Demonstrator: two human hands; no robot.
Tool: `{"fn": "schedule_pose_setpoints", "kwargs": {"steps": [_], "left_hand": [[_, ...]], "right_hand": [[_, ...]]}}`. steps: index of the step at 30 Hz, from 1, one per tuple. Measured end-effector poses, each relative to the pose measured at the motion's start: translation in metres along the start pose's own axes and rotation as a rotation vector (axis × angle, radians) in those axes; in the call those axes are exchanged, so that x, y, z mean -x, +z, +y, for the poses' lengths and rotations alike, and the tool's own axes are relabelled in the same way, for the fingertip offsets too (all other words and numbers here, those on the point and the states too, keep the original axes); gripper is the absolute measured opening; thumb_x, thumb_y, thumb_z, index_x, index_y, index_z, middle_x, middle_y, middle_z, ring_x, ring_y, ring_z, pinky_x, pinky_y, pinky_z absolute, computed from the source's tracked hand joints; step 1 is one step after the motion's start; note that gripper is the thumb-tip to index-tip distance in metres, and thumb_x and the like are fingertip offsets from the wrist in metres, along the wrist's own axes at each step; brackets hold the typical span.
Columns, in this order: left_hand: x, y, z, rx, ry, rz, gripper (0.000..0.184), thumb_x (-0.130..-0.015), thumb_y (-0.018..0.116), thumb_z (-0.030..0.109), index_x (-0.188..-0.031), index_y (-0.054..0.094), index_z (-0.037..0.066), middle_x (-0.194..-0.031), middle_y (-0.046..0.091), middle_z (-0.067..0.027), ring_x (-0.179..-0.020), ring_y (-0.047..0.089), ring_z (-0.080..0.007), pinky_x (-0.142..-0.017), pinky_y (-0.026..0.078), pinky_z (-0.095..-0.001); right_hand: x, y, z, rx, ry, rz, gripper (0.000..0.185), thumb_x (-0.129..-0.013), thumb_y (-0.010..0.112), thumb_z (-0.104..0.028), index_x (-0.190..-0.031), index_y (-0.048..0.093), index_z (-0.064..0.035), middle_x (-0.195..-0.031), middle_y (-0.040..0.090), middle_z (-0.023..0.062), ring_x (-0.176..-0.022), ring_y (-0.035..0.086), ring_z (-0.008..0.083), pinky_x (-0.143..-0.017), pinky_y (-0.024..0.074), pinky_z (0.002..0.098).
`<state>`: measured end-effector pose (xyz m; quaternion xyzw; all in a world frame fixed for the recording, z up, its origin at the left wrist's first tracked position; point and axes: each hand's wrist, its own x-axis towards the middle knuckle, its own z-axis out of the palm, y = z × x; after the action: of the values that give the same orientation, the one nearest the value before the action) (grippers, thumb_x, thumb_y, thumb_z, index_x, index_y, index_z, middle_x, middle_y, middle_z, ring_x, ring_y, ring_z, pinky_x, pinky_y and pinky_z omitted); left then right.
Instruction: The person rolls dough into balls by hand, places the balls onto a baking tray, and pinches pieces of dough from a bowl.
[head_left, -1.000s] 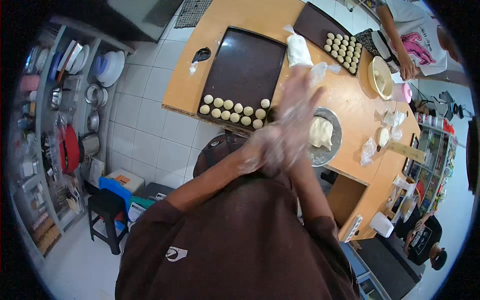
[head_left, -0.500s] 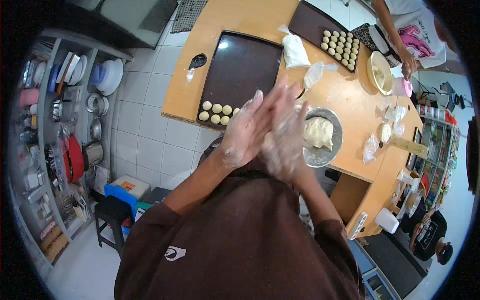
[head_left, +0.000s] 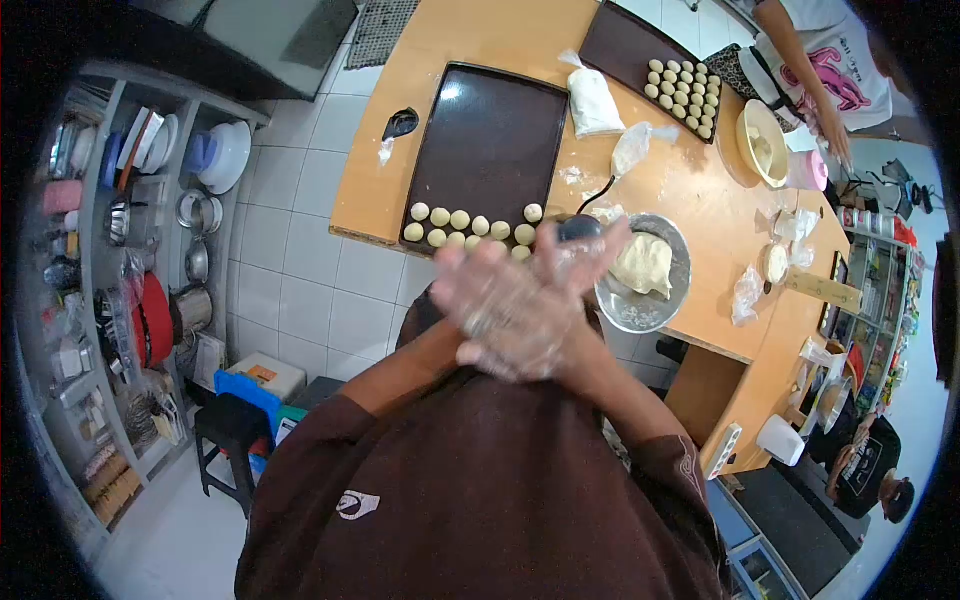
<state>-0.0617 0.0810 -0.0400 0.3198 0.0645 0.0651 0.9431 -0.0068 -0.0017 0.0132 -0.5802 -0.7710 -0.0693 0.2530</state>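
Observation:
My left hand (head_left: 592, 252) and my right hand (head_left: 515, 325) are crossed palm to palm in front of my chest, both whitened with flour. The left fingers stretch out toward the upper right. Motion smears the right hand, which lies over the left; whatever may be between the palms is hidden. Just beyond them, pale dough balls (head_left: 460, 219) line the near edge of a dark baking tray (head_left: 490, 140). To the right, a metal bowl (head_left: 632, 316) holds a lump of soft dough (head_left: 643, 266). A dark round-headed thing (head_left: 580, 229) with a thin curved stem lies between tray and bowl.
A second tray (head_left: 625, 45) carries several rows of balls. Near it are a bag of white powder (head_left: 594, 102), a piping-type bag (head_left: 630, 150) and a cream bowl (head_left: 745, 150). Another person's hand (head_left: 832, 130) hangs by a pink-lidded tub (head_left: 812, 170). Shelves (head_left: 165, 240) stand left.
My hands have dropped and swung from fingers pointing up to crossed over each other. More dough balls on the near tray now show. The other person's hand has lifted off the pink lid.

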Motion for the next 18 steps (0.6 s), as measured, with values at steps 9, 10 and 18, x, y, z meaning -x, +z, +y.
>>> {"fn": "schedule_pose_setpoints", "kwargs": {"steps": [9,10,18], "left_hand": [[-0.022,0.006,0.014,0.057,0.196,-0.047,0.067,-0.104,0.028,0.046,-0.158,0.007,0.012,-0.163,0.012,-0.0121,-0.149,0.020,-0.0243,-0.122,0.015,-0.0400],[-0.022,-0.007,-0.010,0.004,0.198,-0.058,0.067,-0.104,0.029,0.046,-0.158,0.009,0.012,-0.163,0.013,-0.0117,-0.149,0.020,-0.0245,-0.122,0.016,-0.0394],[-0.003,0.021,0.031,0.169,0.176,0.005,0.069,-0.103,0.026,0.047,-0.158,0.007,0.010,-0.163,0.011,-0.0138,-0.150,0.016,-0.0249,-0.121,0.018,-0.0362]], "right_hand": [[0.013,0.020,-0.008,-0.034,0.052,0.083,0.060,-0.102,0.036,-0.045,-0.151,0.036,-0.0108,-0.160,0.026,0.0143,-0.150,0.016,0.0323,-0.117,-0.0027,0.0654],[0.004,0.016,-0.004,0.004,0.063,0.095,0.064,-0.100,0.035,-0.049,-0.151,0.034,-0.0103,-0.162,0.022,0.0119,-0.151,0.014,0.0303,-0.117,-0.0016,0.0660],[0.026,0.027,0.014,0.023,0.127,0.004,0.070,-0.098,0.041,-0.045,-0.149,0.032,0.0005,-0.158,0.028,0.0176,-0.149,0.018,0.0356,-0.116,-0.0002,0.0669]]}}
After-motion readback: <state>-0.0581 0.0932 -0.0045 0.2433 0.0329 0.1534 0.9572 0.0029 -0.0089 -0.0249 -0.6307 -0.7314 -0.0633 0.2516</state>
